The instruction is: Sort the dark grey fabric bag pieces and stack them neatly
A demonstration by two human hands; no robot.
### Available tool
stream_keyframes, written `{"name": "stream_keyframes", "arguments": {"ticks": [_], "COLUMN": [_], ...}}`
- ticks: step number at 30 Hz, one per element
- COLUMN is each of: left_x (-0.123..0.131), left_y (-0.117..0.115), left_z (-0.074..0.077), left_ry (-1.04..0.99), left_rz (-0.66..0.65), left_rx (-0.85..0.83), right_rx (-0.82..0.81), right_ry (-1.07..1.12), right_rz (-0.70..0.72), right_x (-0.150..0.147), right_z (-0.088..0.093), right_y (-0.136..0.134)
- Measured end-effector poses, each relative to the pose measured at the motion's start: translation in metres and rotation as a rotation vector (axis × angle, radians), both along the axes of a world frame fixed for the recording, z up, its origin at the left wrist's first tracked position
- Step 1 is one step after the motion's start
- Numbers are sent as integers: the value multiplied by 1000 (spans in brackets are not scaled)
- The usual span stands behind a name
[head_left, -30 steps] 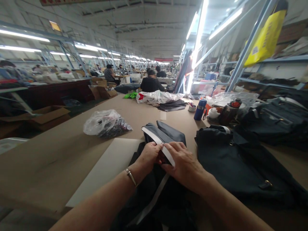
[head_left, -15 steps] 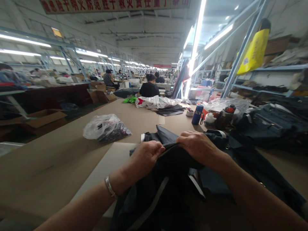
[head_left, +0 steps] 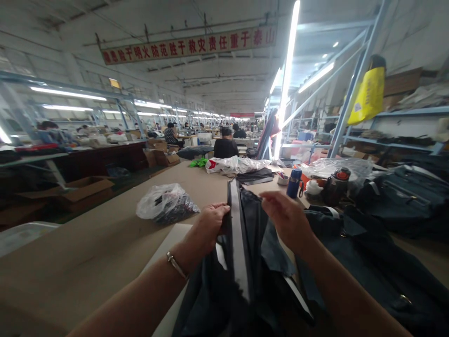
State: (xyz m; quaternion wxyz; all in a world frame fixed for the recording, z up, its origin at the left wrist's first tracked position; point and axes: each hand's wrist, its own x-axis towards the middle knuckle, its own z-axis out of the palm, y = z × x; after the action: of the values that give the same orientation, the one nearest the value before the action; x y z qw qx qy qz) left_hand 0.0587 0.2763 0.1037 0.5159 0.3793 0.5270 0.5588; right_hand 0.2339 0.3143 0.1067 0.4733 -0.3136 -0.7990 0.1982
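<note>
A dark navy garment (head_left: 255, 234) is raised over the near side of the table, with a light grey strip (head_left: 238, 238) running down its front. My left hand (head_left: 214, 220) pinches its left edge between thumb and fingers, beside the strip. At the upper right edge, my right hand (head_left: 286, 213) has thumb and fingertips closed on the cloth. The garment's lower part bunches toward me in shadow, and its folds hide what lies beneath. White sheet material (head_left: 175, 238) lies under it on the left.
More dark garments (head_left: 354, 252) with metal fittings are heaped on the right. A clear bag of small dark items (head_left: 168, 203) sits left on the brown tabletop (head_left: 87, 262). Farther back are a blue bottle (head_left: 293, 182), a dark bottle (head_left: 336, 187) and a white plastic bag (head_left: 235, 164). Several people work beyond.
The cloth's edge has turned from lying crosswise between my hands to standing upright, showing the grey strip. My hands have moved somewhat apart, and my view has tilted up.
</note>
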Motion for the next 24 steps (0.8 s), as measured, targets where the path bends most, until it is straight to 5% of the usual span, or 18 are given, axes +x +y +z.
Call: {"name": "stream_keyframes", "arguments": {"ticks": [3, 10, 16, 20, 24], "left_x": [10, 20, 15, 15, 11], "left_y": [-3, -13, -22, -25, -32], "left_z": [-7, -30, -51, -61, -50], "left_ry": [2, 217, -20, -226, -384], "left_rz": [-32, -36, 8, -98, -175], "left_rx": [60, 112, 43, -8, 27], "right_rx": [-293, -321, -899, -817, -645], "right_ry": [-21, 7, 338, 310, 174], "right_rz": [151, 82, 572, 533, 481], "right_x": [-15, -26, -10, -16, -15], "right_z": [-24, -47, -65, -71, -65], "right_y": [-21, -20, -11, -19, -17]}}
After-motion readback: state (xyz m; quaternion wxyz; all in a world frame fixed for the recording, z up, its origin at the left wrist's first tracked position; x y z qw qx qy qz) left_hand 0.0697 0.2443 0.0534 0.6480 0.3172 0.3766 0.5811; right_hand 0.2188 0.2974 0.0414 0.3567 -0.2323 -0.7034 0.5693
